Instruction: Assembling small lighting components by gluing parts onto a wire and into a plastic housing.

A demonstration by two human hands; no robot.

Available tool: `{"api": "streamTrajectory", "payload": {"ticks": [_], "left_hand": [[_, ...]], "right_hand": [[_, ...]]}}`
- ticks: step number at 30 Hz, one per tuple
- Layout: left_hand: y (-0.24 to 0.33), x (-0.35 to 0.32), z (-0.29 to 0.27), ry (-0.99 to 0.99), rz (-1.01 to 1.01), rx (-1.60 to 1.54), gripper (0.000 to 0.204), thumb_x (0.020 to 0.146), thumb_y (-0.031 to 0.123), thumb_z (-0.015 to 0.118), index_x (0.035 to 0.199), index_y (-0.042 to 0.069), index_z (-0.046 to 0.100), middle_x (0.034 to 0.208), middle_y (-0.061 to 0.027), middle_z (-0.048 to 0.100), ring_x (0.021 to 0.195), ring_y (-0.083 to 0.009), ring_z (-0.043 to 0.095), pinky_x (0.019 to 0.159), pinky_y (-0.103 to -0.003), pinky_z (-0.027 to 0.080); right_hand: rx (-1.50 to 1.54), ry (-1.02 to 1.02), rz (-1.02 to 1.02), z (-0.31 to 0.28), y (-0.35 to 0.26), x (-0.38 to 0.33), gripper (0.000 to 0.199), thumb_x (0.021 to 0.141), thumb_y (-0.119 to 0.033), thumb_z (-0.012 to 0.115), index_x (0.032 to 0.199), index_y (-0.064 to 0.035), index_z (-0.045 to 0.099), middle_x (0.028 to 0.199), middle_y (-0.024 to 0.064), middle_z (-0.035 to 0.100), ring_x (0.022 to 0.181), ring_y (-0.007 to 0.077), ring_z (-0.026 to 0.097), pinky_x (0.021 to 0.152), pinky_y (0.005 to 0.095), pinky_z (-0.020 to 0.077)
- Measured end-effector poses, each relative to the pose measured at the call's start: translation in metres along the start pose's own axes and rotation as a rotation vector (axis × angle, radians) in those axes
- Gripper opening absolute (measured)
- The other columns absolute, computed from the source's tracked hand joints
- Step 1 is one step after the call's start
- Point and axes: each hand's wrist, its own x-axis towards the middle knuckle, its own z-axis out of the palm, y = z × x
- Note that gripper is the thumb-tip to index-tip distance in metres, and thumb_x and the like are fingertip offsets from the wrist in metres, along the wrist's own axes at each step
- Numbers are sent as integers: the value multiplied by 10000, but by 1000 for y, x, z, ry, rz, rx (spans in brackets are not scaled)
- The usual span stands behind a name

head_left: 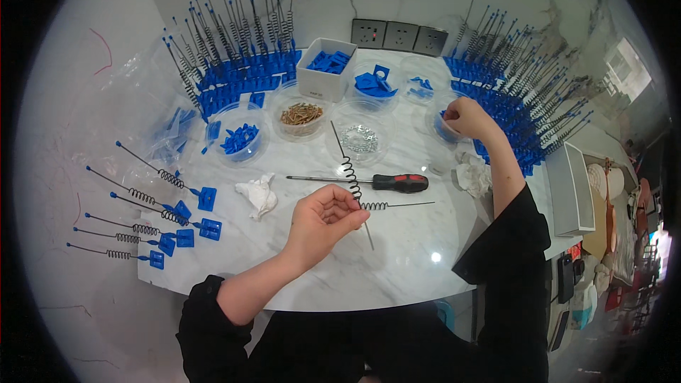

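Observation:
My left hand point(323, 223) is closed in a pinch above the front of the table. Between its fingertips are two dark spring wires, each coiled in part with a straight end. One spring wire point(350, 170) stands steeply upward, its lower end poking out below the fingers; the other spring wire point(376, 206) points right. My right hand point(468, 118) reaches into a clear round tub point(441, 128) of small blue parts at the right. Its fingers are drawn together and partly hidden, so I cannot make out what they hold. A screwdriver point(397, 183) with a black and red handle lies beyond my left hand.
Tubs hold blue pieces point(240, 139), brass-coloured screws point(301, 115) and silvery small parts point(359, 140). A white box point(320, 85) contains blue plates. Rows of blue-based spring pieces point(245, 64) stand at both sides; several lie at left point(184, 237). Crumpled tissues point(257, 196) flank the screwdriver.

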Motion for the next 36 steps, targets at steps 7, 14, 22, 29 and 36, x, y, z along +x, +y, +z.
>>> {"api": "streamTrajectory", "payload": {"ticks": [7, 14, 22, 29, 36], "left_hand": [[-7, 5, -5, -55, -130, 124, 151, 833, 29, 738, 895, 12, 601, 827, -27, 660, 708, -55, 633, 645, -183, 494], [1, 7, -8, -75, -125, 539, 170, 797, 84, 761, 867, 4, 629, 736, -27, 665, 641, -58, 622, 584, -217, 498], [2, 9, -5, 82, 145, 791, 232, 764, 75, 769, 921, 4, 613, 755, -74, 628, 606, -132, 595, 570, -258, 483], [14, 3, 10, 96, 547, 968, 314, 716, 45, 802, 983, 42, 636, 864, -76, 652, 644, -177, 619, 569, -264, 498], [-1, -9, 13, -100, 804, 736, 350, 680, 8, 822, 990, 23, 659, 873, -99, 681, 717, -205, 668, 561, -269, 516]], "right_hand": [[170, 210, 106, -8, -18, -14, 176, 823, -127, 714, 888, 34, 685, 844, 192, 693, 794, 327, 672, 726, 372, 522], [380, 821, -125, -34, -65, -55, 109, 843, -39, 676, 938, 5, 644, 832, 128, 654, 728, 239, 654, 659, 300, 509], [235, 686, -1047, 25, -117, -129, 182, 773, -25, 657, 954, -14, 667, 924, 84, 670, 768, 220, 650, 648, 296, 521], [346, 527, -1079, 54, -144, -153, 217, 771, -76, 715, 978, -30, 669, 930, 87, 658, 747, 207, 646, 607, 297, 517], [1199, 43, -386, 61, -156, -165, 85, 904, -21, 660, 983, -26, 630, 866, 49, 611, 715, 109, 587, 622, 237, 469]]}}
